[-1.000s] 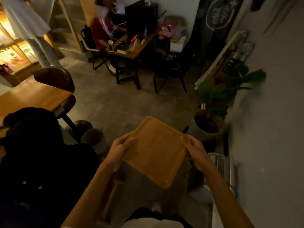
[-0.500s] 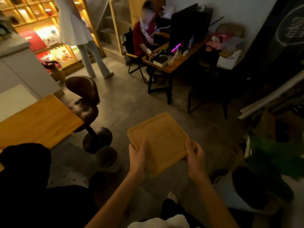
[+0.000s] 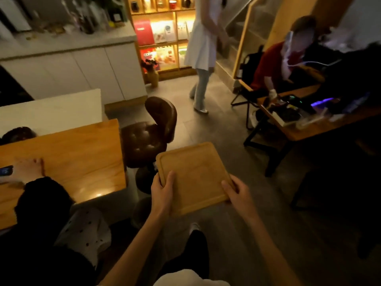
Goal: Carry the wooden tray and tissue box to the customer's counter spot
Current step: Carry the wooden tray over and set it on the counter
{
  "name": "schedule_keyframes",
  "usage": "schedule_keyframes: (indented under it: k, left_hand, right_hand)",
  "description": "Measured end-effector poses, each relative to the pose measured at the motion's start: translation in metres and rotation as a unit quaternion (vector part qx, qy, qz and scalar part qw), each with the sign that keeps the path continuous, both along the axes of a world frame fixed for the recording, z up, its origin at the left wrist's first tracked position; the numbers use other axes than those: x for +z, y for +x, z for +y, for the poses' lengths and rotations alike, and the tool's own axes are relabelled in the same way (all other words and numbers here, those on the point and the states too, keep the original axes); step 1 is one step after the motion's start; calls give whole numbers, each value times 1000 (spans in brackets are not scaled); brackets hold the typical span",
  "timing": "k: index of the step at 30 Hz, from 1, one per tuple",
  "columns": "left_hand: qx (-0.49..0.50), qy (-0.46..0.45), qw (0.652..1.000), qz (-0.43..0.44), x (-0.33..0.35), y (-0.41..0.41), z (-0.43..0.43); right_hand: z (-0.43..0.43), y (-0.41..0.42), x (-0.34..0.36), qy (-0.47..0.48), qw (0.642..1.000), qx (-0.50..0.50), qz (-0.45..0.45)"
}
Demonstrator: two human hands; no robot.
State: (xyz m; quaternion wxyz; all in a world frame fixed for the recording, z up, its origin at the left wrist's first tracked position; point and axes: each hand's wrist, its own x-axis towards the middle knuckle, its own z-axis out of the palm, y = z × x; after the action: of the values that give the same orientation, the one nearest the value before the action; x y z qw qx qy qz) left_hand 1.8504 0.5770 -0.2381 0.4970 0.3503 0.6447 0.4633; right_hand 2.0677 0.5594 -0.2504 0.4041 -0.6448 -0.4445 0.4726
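Wooden tray [image 3: 194,174], square, unmarked: left hand [image 3: 162,194] and right hand [image 3: 239,196] grip its near edge; shelf packaging lettering illegible.

no lettering can be read with any certainty here. the lit shelf [image 3: 165,36] at the back holds coloured boxes and cards; a red box [image 3: 143,32] on its upper level, toward the left edge, shows no legible print, and a red-and-orange pack [image 3: 148,56] on the level below carries pale letters (perhaps beginning "co", too blurred to make out). the white cards [image 3: 170,30] beside the red box bear small pictures but no words that resolve. a phone [image 3: 6,170] at the left edge of the wooden counter [image 3: 82,153] glows, its screen unreadable.
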Motion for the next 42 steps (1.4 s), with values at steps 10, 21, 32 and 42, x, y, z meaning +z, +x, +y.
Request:
schedule_keyframes:
  k: [10,21,32,42]
  left_hand:
    - [124,-24,991,39,-9,-8,165]
    - [400,-49,911,91,-11,-18,271]
    - [724,-130,674,60,-20,-33,266]
    - [759,-184,621,58,-66,-113,257]
  right_hand:
    - [260,-26,-4,-16,978,177,-105]
    - [452,-123,-26,96,880,432,-175]
    - [471,-249,-33,124,759,630,-107]
    - [456,-343,-57,65,723,679,-109]
